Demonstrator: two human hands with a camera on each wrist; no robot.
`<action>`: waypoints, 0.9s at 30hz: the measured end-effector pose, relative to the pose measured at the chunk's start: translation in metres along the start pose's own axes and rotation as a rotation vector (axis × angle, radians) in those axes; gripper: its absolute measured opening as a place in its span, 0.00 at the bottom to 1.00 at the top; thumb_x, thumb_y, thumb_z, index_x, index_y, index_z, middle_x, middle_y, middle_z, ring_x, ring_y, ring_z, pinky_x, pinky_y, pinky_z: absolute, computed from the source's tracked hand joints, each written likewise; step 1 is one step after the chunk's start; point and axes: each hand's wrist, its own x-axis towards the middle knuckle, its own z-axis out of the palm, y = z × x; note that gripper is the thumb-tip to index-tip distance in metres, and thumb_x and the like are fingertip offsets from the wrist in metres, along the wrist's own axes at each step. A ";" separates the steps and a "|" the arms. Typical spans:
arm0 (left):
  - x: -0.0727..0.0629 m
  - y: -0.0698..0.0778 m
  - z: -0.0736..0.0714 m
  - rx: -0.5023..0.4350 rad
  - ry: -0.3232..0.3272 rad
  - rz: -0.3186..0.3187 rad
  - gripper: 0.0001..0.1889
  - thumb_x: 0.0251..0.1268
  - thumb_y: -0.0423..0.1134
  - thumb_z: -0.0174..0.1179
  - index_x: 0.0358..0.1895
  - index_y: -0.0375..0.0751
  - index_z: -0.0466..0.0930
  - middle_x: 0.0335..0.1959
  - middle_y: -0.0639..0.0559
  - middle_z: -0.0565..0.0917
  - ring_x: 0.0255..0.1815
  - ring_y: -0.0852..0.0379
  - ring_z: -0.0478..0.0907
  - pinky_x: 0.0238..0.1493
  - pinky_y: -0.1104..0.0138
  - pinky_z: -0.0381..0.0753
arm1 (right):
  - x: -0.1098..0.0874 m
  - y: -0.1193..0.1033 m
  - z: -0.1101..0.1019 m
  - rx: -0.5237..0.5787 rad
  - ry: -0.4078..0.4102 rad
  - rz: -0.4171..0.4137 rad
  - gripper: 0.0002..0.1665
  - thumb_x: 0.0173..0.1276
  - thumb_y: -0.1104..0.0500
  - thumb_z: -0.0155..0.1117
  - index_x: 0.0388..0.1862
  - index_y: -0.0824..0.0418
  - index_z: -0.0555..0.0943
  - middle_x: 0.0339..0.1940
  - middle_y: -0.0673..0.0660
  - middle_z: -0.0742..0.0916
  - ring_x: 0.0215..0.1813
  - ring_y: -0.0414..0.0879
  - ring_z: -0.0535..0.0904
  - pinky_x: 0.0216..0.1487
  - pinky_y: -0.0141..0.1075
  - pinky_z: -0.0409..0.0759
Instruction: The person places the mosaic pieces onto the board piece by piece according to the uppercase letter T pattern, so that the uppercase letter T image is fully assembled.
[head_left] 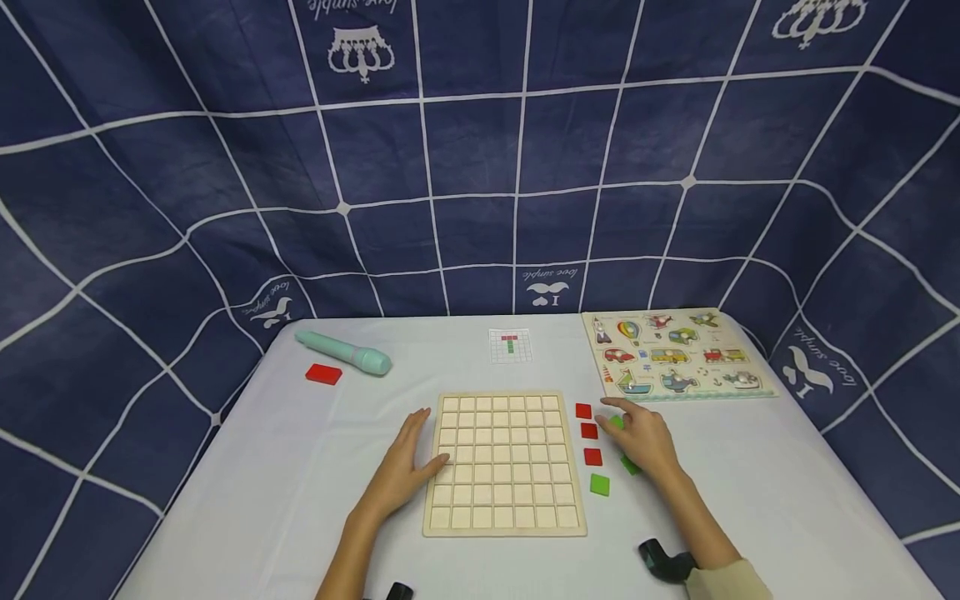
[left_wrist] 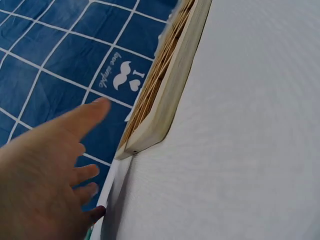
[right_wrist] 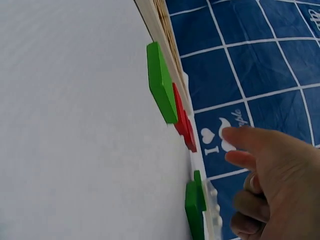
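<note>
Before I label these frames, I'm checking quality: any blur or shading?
Head: fairly evenly lit, grid board crisp; left wrist: left hand dim, soft-edged; right wrist: right hand shaded around its curled fingers, nearest green tile clearer-edged.

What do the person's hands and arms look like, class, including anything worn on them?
The left hand and right hand are bare, without gloves. A beige sleeve covers part of the right forearm; no sleeve shows on the left forearm. A black piece shows beside each forearm.
</note>
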 end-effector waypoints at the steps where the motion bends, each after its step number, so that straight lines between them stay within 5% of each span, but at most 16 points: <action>1: -0.001 -0.003 0.001 0.010 -0.021 0.012 0.45 0.54 0.54 0.65 0.72 0.42 0.52 0.71 0.43 0.56 0.71 0.43 0.48 0.67 0.47 0.52 | 0.001 0.001 0.002 -0.007 -0.012 -0.001 0.22 0.57 0.49 0.68 0.48 0.57 0.82 0.06 0.47 0.64 0.10 0.40 0.55 0.10 0.29 0.52; 7: -0.004 -0.008 0.003 0.089 -0.089 0.062 0.50 0.44 0.59 0.68 0.70 0.40 0.57 0.69 0.44 0.61 0.71 0.46 0.49 0.70 0.49 0.45 | 0.007 -0.001 0.013 -0.032 -0.047 -0.010 0.22 0.56 0.50 0.70 0.48 0.59 0.82 0.07 0.47 0.64 0.12 0.40 0.55 0.12 0.30 0.53; 27: -0.005 -0.008 0.004 0.120 -0.117 0.049 0.46 0.47 0.59 0.66 0.67 0.38 0.62 0.69 0.45 0.61 0.72 0.47 0.49 0.70 0.51 0.42 | 0.017 -0.007 0.019 -0.082 -0.093 0.029 0.22 0.54 0.51 0.72 0.44 0.63 0.83 0.08 0.50 0.67 0.13 0.42 0.60 0.14 0.30 0.56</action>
